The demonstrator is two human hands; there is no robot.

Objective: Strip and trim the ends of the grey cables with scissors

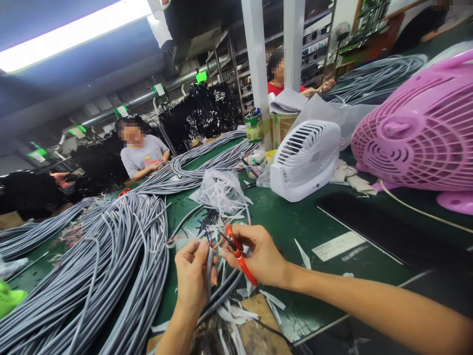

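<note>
My left hand (194, 271) is closed around the end of a grey cable (209, 268), held nearly upright. Thin coloured wires (207, 231), blue and orange-red among them, fan out from its top. Just to the right, my right hand (258, 251) grips red-handled cutters (242, 259), their dark jaws pointing up and left near the wires. Whether the jaws touch a wire I cannot tell. Below both hands, more grey cable loops over the table, with white strips (236, 315) scattered around a brown board (264, 330).
Big bundles of grey cable (84, 276) cover the left side. A clear plastic bag (221, 190) lies ahead, a white fan (306, 162) and a pink fan (417, 128) stand to the right. Two people (144, 153) work across the green table (284, 217).
</note>
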